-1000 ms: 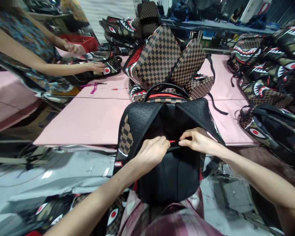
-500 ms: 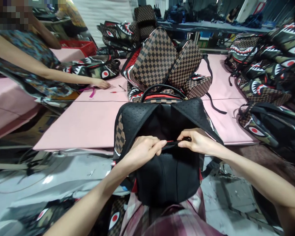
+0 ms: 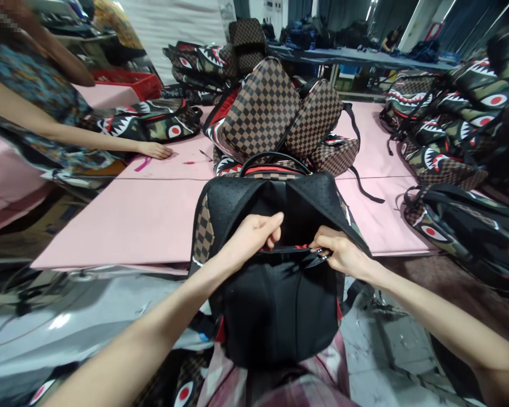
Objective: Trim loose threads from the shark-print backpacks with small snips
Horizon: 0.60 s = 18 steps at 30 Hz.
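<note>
Pink table [image 3: 123, 220] is spanning the view, with checked bags [image 3: 261, 110] piling up at its middle and camo bags [image 3: 432, 158] heaping at the right. The black bag [image 3: 275, 316] is leaning upright against the table's near edge, bottom at the person's lap, its opening gaping and facing the person. It is lying under and around the fingers: front panel hanging below both hands, dark inside showing behind them. A co-worker's hand [image 3: 155, 150] is resting flat on the table, far left. Right hand [image 3: 339, 251] is closing thumb and fingertips on the red-and-black rim [image 3: 299, 247] of the opening, at its right part. Left hand [image 3: 254, 234] is curling shut, thumb against forefinger, over the rim's left part; can't tell if it is pinching anything thin or touching the rim. Snips [image 3: 318, 258] are sitting in the right hand's curled lower fingers, blades pointing left, just below the rim. Purple ribbon [image 3: 143, 164] and red pen [image 3: 189, 163] are lying on the table, beyond the bag's left side.
</note>
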{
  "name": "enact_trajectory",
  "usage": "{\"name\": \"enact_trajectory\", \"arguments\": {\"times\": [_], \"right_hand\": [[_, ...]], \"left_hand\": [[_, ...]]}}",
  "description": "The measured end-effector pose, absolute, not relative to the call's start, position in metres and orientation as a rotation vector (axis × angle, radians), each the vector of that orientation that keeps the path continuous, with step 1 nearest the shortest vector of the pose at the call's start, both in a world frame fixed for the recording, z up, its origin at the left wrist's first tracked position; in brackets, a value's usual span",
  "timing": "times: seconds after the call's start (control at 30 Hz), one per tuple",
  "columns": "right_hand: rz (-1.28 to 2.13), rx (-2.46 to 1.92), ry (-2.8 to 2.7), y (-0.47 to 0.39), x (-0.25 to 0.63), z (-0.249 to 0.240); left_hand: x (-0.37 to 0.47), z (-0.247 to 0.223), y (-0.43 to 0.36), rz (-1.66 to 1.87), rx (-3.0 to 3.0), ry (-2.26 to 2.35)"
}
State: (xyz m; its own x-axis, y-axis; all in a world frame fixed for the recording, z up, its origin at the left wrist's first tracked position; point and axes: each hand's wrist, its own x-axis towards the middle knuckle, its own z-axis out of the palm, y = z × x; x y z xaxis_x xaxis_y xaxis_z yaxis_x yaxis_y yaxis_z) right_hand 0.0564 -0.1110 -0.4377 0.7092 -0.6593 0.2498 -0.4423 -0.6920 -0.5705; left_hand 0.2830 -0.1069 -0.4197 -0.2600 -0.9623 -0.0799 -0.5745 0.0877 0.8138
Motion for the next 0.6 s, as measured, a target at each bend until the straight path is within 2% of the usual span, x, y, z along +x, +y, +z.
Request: {"name": "enact_trajectory", "arguments": {"times": [0.07,0.17,0.3,0.4,0.6], "right_hand": [[-0.668,-2.449,0.781,-0.118,0.056,-0.44],[-0.733,-2.463,0.695,-0.128,0.058,-0.443],[-0.732,-2.469,0.644,-0.14,0.059,-0.446],[-0.667,-2.444,0.701,-0.152,0.06,-0.446],[-0.594,-2.419,0.724,-0.181,0.069,-0.448]], "left_hand": [[0.275,-0.419,-0.122,-0.793,1.528,-2.109],[0.263,-0.421,-0.145,-0.339,1.318,-2.684],[0.253,-0.427,-0.165,-0.024,1.143,-3.018],[0.255,-0.434,-0.171,0.009,1.262,-2.991],[0.276,-0.448,-0.171,-0.258,1.954,-2.35]]}}
